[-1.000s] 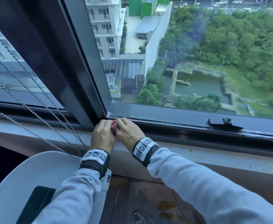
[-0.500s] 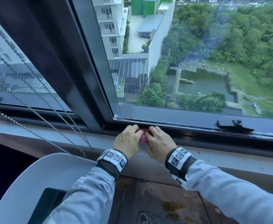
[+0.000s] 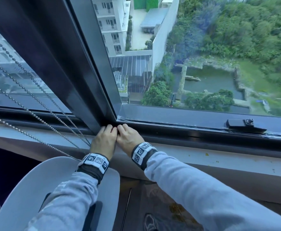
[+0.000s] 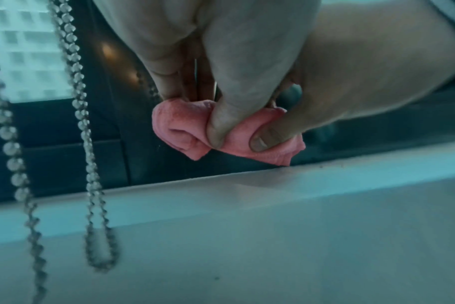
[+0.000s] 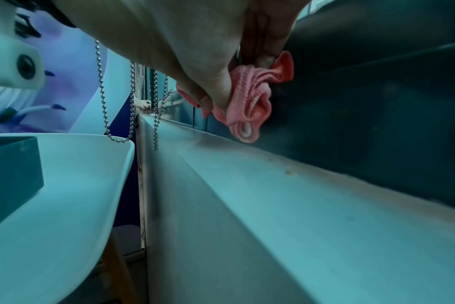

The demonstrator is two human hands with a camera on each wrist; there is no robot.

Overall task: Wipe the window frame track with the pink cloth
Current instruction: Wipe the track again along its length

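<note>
The pink cloth [image 4: 179, 127] is bunched into a small wad, and both hands pinch it together. In the head view my left hand [image 3: 109, 129] and right hand [image 3: 123, 128] sit side by side, knuckles up. They are in the dark window track [image 3: 186, 130], right at the corner below the vertical frame post [image 3: 79, 77]. The cloth is almost hidden between them there. In the left wrist view both thumbs press on the cloth against the dark frame. In the right wrist view the folded cloth [image 5: 247, 107] hangs from my fingers just above the sill.
Several bead chains [image 3: 36, 100] hang just left of my left hand. A white chair back [image 3: 28, 189] stands below them. A black window latch [image 3: 243, 124] sits on the frame far to the right. The pale sill [image 3: 219, 160] carries small yellowish specks.
Both hands slid right along the track with the cloth, then came back left to the corner under the post. The grip on the cloth is unchanged.
</note>
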